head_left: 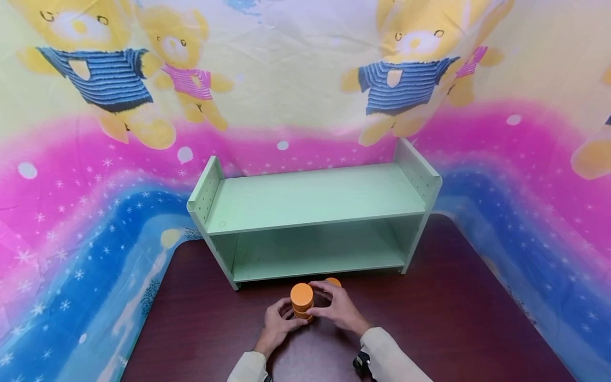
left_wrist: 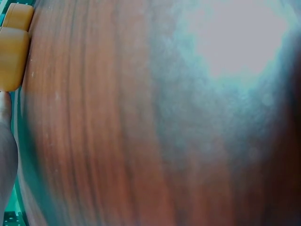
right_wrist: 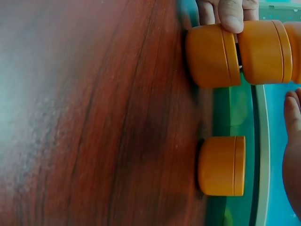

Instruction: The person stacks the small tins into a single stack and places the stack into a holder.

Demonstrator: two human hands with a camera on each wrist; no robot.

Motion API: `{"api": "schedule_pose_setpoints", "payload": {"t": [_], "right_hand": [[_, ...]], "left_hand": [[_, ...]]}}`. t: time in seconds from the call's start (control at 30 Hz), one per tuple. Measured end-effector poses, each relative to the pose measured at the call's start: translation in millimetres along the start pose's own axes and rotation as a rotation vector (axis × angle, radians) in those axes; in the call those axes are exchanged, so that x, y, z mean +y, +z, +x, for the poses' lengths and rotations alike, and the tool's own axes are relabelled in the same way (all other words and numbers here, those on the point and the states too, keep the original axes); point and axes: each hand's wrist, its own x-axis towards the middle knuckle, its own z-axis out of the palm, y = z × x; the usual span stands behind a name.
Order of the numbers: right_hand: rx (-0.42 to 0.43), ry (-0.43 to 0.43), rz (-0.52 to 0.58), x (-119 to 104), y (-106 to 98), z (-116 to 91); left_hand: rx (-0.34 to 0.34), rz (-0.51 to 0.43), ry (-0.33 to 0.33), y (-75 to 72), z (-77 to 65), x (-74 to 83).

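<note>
Three orange lidded jars stand in a stack on the dark wood table; the uppermost jar [head_left: 302,298] shows its round lid in the head view. My left hand [head_left: 277,324] grips the lowest jar [right_wrist: 209,56], its thumb across the lid edge. A narrow gap shows between this jar and the middle jar [right_wrist: 265,52], which leans slightly. My right hand [head_left: 338,307] holds the upper part of the stack from the right, thumb in front and index finger behind. A separate orange jar [right_wrist: 221,166] stands on the table, partly behind the right hand in the head view.
Just behind the jars stands a pale green two-tier shelf [head_left: 315,199] with raised side panels. A patterned cloth [head_left: 286,79] with teddy bears hangs behind and at both sides of the table [head_left: 458,318].
</note>
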Motion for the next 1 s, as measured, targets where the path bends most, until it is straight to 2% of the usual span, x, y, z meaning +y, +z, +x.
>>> {"api": "schedule_pose_setpoints", "payload": {"t": [0.17,0.3,0.6,0.8,1.0], "right_hand": [[-0.018,0.016,0.001,-19,-6,-6],[-0.023,0.011,-0.018,-27,-10,-8],[-0.003,-0.017,-0.025,-20,-16,-8],[0.037,-0.055,-0.097,-23,-19,-9],[0.054,-0.044,-0.108,-22,-23,-11]], "left_hand": [[-0.005,-0.015,-0.014,0.3,-0.2,0.3],[-0.001,-0.007,0.001,0.4,0.3,1.1],[0.005,0.007,0.008,-0.3,1.6,-0.3],[0.002,-0.015,0.014,0.0,0.4,1.9],[-0.002,-0.005,0.027,0.0,0.0,2.8]]}}
